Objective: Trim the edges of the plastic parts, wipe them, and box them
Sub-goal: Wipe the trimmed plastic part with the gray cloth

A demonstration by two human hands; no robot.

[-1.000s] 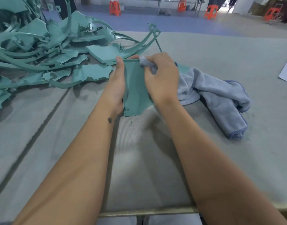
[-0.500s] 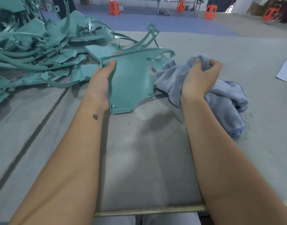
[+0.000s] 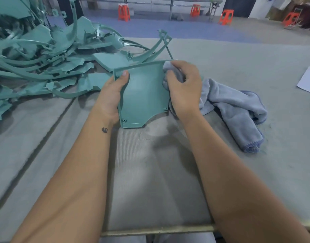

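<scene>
Head view. Left hand (image 3: 114, 92) curled round the left edge of the teal plastic part (image 3: 144, 95), thumb lying on its face near the upper left corner. Part held tilted up over the grey table (image 3: 150, 181), lower edge close to the surface; contact with the table could not be told. Right hand (image 3: 183, 88) clenched on a bunched fold of the grey-blue cloth (image 3: 233, 109), pressed against the part's upper right edge. Rest of the cloth trailed off to the right and lay crumpled on the table.

Behind and left of the held part, heaped up, a pile of teal plastic parts (image 3: 45, 57), curved strips and flat pieces tangled together, some reaching just behind the part's top edge. White sheet of paper (image 3: 308, 80) at the table's far right edge, well apart from the cloth. Orange stools (image 3: 123, 12) stood on the floor beyond the table. No box or other container seen.
</scene>
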